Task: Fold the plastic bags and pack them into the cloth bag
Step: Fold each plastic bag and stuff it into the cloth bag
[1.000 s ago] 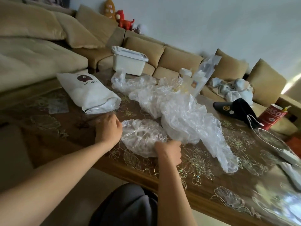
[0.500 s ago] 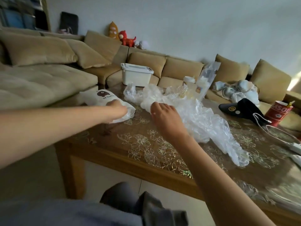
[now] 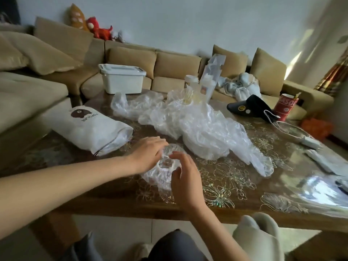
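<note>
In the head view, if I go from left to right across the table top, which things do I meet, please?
White cloth bag → pile of clear plastic bags → black cap → red cup. The white box is left out, as it overlaps both the bag and the pile.

Soft daylight comes from the far right, streaking the wall and laying white glare on the table at near right; the left lies dimmer. The left hand and right hand are motion-blurred, and the sofa bows at the frame's edge.
</note>
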